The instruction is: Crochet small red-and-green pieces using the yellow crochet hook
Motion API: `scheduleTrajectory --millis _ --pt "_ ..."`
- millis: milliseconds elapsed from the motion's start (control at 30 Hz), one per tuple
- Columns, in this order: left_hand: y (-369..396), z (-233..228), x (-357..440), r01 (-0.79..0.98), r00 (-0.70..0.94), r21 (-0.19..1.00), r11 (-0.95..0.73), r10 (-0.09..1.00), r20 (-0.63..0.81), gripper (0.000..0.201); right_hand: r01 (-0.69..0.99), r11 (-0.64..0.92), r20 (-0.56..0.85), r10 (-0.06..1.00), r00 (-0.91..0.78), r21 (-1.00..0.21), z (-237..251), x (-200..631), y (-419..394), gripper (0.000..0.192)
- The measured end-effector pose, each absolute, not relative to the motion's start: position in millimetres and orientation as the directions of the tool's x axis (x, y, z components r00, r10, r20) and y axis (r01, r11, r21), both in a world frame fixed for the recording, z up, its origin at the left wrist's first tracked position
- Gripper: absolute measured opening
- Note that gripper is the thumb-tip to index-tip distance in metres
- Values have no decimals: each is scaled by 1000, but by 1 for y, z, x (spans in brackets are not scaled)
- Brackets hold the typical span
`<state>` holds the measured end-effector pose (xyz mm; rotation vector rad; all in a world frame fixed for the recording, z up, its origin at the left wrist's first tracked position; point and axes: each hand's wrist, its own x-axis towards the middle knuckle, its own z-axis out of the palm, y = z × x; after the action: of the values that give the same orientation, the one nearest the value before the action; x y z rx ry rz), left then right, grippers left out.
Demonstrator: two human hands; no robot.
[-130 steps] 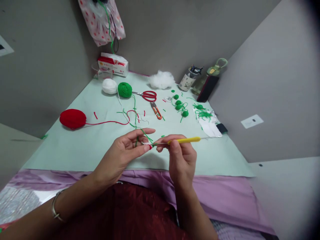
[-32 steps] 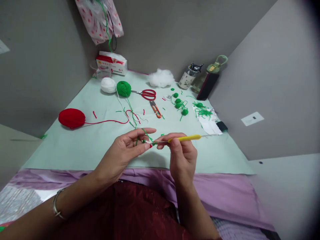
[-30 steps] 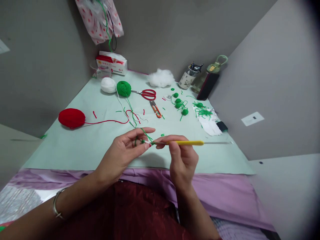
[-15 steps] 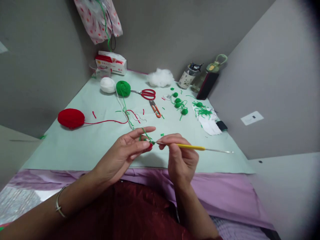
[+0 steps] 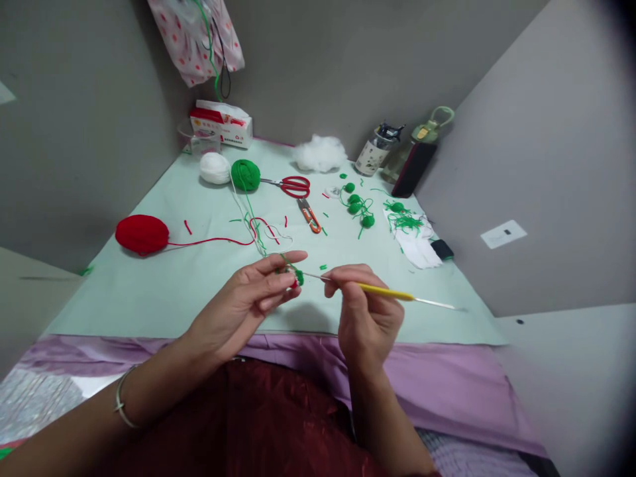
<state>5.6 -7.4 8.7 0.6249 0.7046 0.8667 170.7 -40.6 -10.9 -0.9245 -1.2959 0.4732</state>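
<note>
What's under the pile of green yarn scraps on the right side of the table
A white sheet lies under the green yarn scraps, on the pale green table. Whatever the sheet covers stays hidden.

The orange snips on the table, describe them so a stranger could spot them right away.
On the pale green table, look toward the back for the green yarn ball. Red scissors lie right of it, the orange snips just nearer. They are smaller, with no finger loops.

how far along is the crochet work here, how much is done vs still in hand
Done: several small green crocheted balls lie finished by the red scissors. In hand: the left hand pinches a tiny green piece, far smaller than those, while the right hand works the yellow crochet hook into it. Left: most of this piece; the green yarn ball still feeds it.
</note>
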Motion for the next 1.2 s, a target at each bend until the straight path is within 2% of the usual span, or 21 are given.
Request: scheduleTrajectory --millis 133,300,367,433,567,700,800,867,933,1033,1100,1200 --pt "-12 9 10 -356 388 865 353 898 -207 35 109 505 516 835 191 -856 -13 170 -38 15" --pt "-13 12 9 -328 393 885 330 900 -190 27 -94 401 373 900 225 -911 -16 173 -34 18" --pt "-12 13 7 -323 380 886 333 903 -201 28 -162 395 359 909 212 -904 -14 174 -34 20" --pt "-12 13 6 -310 370 890 333 905 -209 28 -151 406 373 905 205 -901 -11 175 -37 20" --pt "-14 9 5 -282 327 916 284 926 -187 29 148 498 518 836 181 -854 -9 175 -46 19" --pt "-16 5 8 -269 270 938 219 952 -145 34 466 674 760 650 -7 -573 -15 172 -50 26" --pt "-17 4 11 -338 273 906 256 948 -166 42 656 676 829 543 -136 -336 -21 169 -49 28" --pt "-16 4 10 -396 350 842 366 908 -231 43 719 649 837 517 -179 -247 -23 168 -48 31" --pt "-14 6 8 -431 449 751 500 841 -302 41 686 655 835 536 -126 -317 -22 168 -48 31" --pt "-10 8 3 -459 497 677 575 798 -340 35 422 649 747 655 114 -633 -15 170 -47 25" --pt "-9 10 2 -460 465 709 534 825 -320 35 230 605 646 733 214 -763 -11 169 -45 23" --pt "-11 10 5 -408 435 793 453 860 -268 38 145 555 574 795 196 -819 -10 167 -41 19"
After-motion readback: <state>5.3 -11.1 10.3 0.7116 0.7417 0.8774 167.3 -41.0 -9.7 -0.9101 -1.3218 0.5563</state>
